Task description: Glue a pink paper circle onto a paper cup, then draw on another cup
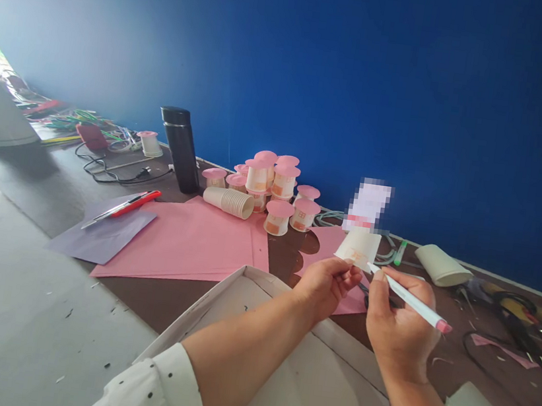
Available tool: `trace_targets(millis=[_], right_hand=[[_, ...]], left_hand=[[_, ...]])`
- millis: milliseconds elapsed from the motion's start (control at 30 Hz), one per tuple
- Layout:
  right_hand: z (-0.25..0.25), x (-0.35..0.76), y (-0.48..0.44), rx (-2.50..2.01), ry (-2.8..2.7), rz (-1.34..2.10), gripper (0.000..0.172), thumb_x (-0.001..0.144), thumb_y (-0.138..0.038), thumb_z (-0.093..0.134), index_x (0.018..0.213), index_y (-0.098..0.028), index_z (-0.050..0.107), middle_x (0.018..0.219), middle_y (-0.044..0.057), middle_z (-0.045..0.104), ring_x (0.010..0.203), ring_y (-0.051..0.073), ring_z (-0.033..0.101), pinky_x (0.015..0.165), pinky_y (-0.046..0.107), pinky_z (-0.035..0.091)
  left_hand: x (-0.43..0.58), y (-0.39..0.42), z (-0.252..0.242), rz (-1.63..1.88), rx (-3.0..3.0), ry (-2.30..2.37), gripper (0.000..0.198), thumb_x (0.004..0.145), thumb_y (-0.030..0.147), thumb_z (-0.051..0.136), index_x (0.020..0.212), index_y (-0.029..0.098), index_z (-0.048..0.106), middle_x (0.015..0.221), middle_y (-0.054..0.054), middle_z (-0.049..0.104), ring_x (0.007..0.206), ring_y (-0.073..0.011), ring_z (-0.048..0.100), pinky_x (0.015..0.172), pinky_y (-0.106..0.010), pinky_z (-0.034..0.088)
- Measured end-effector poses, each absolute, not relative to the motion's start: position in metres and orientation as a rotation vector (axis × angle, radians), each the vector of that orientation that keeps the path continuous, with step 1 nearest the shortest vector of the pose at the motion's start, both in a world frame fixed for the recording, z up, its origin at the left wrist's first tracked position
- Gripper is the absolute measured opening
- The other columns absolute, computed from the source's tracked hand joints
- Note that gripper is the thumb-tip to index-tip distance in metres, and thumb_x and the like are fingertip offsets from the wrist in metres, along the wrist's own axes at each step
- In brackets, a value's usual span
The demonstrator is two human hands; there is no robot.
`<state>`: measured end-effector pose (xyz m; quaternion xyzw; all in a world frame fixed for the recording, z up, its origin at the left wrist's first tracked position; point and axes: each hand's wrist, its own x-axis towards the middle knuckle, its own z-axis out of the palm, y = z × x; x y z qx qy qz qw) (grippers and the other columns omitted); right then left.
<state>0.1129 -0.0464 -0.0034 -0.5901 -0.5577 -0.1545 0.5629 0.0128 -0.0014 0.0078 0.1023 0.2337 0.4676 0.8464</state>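
Observation:
Between the fingers of my left hand (327, 287) is a white paper cup (360, 247), held by its lower edge, with orange lines drawn on its side. My right hand (403, 320) grips a white marker (412, 300) with a pink end cap, its tip at the cup's lower right. Beyond my hands stand several decorated cups (278, 218) with pink paper discs on top and orange drawings, some stacked. A nested row of plain paper cups (228, 201) lies on its side next to them.
Pink paper sheets (181, 238) and a purple sheet (111, 235) lie at left, under a red utility knife (136, 204). A black flask (181, 151) stands by the blue wall (318, 69). Below my arms is a white box lid (307, 381). Cables (511, 308) lie at right.

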Motion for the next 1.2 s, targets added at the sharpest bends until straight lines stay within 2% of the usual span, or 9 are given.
trace_targets(millis=[1200], right_hand=[[-0.0013,0.1106,-0.0484,-1.429,-1.349,-0.360,0.014,0.081,-0.029,0.058,0.084,-0.016,0.061,0.079,0.006,0.065,0.073,0.016,0.062,0.065,0.027,0.049]], left_hand=[[0.0139,-0.0006,0.0044,0.988,0.244,0.468,0.017,0.080,0.005,0.051,0.068,0.006,0.063,0.061,-0.004,0.058,0.056,-0.0058,0.057,0.065,-0.013,0.049]])
